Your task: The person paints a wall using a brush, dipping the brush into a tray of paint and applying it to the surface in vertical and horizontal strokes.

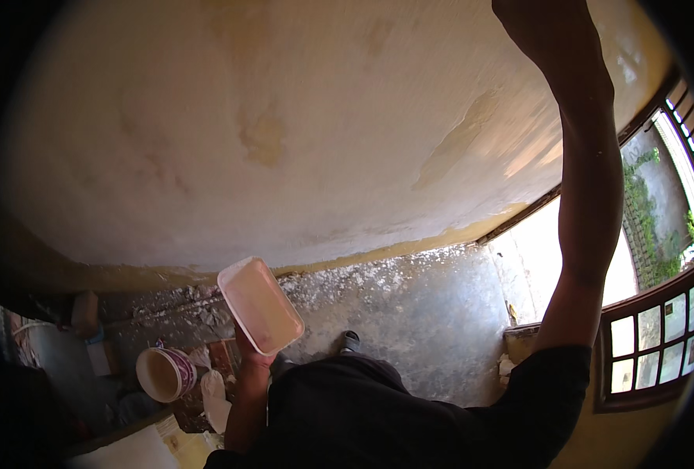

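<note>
My left hand (255,350) holds a shallow rectangular tray (261,306) by its near end, low in front of my body. The tray is pale, with a light smear on its inside. My right arm reaches up along the wall, and the right hand is cut off by the top edge of the view; whether it holds anything is hidden. Before me stands a plastered wall (335,117) with pale, smooth areas, yellowish patches and an irregular darker patch near my right forearm.
A plastic bucket (166,375) and a pale bag (214,398) are at the lower left. White spatters mark the concrete floor (429,328) along the wall's foot. A doorway opens at the right, beside a dark-framed paned window or door (646,346).
</note>
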`<state>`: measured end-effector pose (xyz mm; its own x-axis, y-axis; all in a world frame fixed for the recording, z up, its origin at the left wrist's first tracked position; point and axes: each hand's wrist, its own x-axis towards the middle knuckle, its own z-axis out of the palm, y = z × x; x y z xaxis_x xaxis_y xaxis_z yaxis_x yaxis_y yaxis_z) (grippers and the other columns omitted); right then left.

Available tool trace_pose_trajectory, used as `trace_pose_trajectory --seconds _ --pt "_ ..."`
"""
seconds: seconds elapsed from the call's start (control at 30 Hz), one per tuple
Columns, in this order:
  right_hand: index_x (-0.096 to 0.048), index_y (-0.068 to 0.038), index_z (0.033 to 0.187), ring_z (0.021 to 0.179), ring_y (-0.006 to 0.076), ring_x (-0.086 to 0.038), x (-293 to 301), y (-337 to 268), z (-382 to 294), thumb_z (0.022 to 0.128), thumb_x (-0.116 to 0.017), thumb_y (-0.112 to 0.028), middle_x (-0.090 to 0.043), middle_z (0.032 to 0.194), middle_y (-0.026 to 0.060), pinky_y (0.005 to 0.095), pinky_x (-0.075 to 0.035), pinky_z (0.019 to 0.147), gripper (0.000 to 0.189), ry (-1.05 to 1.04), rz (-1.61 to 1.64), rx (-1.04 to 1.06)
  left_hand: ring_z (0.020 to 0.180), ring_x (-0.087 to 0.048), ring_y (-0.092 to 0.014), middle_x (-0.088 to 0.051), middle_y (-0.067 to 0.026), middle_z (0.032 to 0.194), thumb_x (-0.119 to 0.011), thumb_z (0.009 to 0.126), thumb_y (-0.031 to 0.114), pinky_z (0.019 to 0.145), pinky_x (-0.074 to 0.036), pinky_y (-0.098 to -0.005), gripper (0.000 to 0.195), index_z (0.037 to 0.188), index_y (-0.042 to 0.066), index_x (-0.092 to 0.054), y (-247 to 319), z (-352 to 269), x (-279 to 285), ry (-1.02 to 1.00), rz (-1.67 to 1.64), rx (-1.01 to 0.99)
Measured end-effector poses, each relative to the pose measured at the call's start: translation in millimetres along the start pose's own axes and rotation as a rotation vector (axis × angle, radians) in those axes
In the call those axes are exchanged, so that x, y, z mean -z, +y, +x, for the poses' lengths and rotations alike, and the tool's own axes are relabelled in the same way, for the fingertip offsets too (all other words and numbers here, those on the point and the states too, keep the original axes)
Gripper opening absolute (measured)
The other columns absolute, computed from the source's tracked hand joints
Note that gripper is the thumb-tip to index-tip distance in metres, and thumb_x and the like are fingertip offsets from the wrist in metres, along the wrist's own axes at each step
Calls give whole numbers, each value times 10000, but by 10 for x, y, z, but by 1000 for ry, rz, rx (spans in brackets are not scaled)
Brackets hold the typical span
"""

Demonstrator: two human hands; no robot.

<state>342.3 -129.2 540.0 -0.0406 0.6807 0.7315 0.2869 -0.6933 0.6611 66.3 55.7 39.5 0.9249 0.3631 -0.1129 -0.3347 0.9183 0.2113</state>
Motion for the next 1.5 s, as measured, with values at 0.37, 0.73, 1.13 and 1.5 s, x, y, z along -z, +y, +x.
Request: trace_pose_trajectory --seconds 0.37,0.73,1.13,1.5 --pt "-256 30 1488 492 337 -622 -540 -2006 -1206 897 -565 -106 -583 777 259 411 -504 412 681 -621 696 -454 1223 -568 -309 -555 -106 1359 -522 982 417 1001 -498 -524 573 1453 114 -404 73 -66 117 2 72 -27" --pt "-320 -15 1430 923 527 -639 -685 -3590 -2888 849 -519 -128 -634 957 358 571 -515 810 625 -1298 1041 -796 1224 -562 -315 -545 -108 1366 -536 980 411 1011 -483 -525 558 1436 111 -416 185 -251 510 22 -31 -58" --pt "-568 -103 1341 1098 341 -640 -635 -1334 -843 853 -542 -191 -639 1250 174 453 -483 988 497 -1028 814 -222 1215 -572 -309 -564 -119 1337 -574 963 394 1001 -501 -522 578 1428 87 -422 179 -68 150 -10 58 1" --pt "-387 -89 1427 815 359 -679 -480 -1556 -292 878 -529 -170 -647 1049 231 489 -539 703 573 -525 775 -591 1244 -555 -339 -540 -147 1376 -553 962 430 1020 -480 -560 632 1456 70 -391 149 -38 256 -31 -13 80"
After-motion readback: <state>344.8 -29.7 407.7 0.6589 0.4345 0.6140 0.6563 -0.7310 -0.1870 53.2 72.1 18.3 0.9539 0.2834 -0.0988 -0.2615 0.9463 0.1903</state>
